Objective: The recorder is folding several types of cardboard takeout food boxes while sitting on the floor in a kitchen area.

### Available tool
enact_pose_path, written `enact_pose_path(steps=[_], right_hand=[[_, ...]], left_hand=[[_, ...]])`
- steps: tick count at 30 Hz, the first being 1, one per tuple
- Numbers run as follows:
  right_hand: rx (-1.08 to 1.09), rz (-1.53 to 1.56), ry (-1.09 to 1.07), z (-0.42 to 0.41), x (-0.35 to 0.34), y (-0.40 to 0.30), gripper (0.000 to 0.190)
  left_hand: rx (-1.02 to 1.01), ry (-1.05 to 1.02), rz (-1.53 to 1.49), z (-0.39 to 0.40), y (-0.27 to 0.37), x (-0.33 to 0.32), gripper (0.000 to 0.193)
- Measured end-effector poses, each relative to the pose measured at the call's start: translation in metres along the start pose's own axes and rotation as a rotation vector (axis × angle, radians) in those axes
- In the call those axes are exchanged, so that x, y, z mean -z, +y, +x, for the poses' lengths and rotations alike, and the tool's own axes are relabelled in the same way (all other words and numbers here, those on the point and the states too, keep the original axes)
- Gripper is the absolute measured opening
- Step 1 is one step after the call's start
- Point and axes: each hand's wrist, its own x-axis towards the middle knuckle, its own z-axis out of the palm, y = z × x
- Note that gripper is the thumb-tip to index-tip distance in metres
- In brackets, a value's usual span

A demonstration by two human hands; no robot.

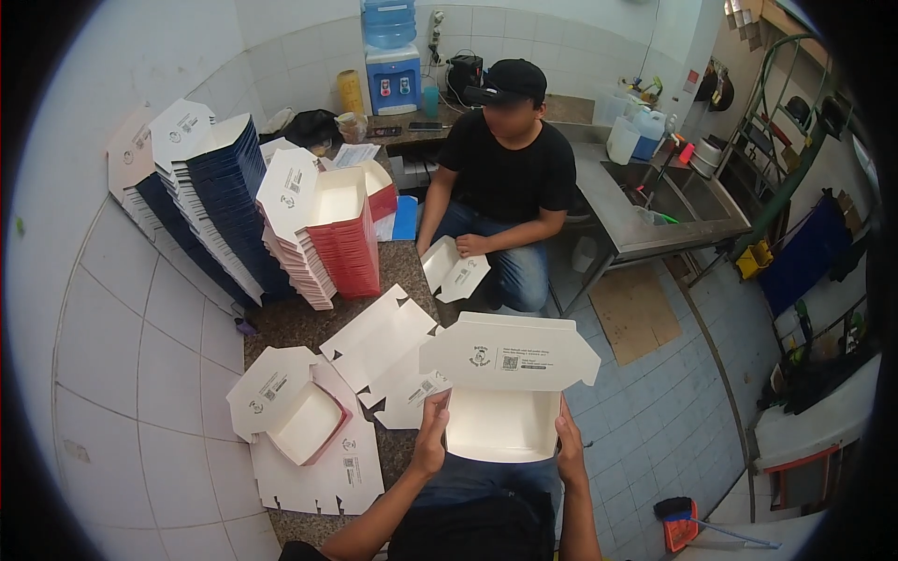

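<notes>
An erected paperboard food box (503,425) is held between my two hands over my lap, its printed lid raised at the far side. My left hand (432,433) grips the box's left wall and my right hand (570,439) grips its right wall. Left of it, another open box (306,426) with a red outside rests on flat box blanks (319,484) on the granite counter. An unfolded blank (382,336) lies between that box and the held one, partly hidden behind the held lid.
Tall nested stacks of red boxes (344,259) and dark blue boxes (228,203) stand against the tiled wall. A seated co-worker (508,175) holds a white box (454,270) across from me. A steel sink (666,189) is at the right, a water dispenser (394,80) behind.
</notes>
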Motion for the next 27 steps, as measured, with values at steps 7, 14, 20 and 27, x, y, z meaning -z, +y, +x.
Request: enact_pose_path(steps=[7,14,20,27], right_hand=[[0.0,0.023,0.007,-0.004,0.005,0.011,0.07],[-0.003,0.045,0.011,-0.004,0.008,0.018,0.07],[-0.006,0.068,0.016,-0.002,0.011,0.023,0.07],[0.088,-0.004,0.078,-0.003,0.007,0.035,0.068]], left_hand=[[0.028,-0.023,-0.001,-0.005,-0.004,-0.004,0.044],[-0.024,-0.019,0.027,-0.002,-0.02,-0.002,0.046],[0.091,-0.057,-0.023,-0.002,-0.012,0.002,0.044],[0.09,0.14,0.25,0.002,-0.018,0.01,0.036]])
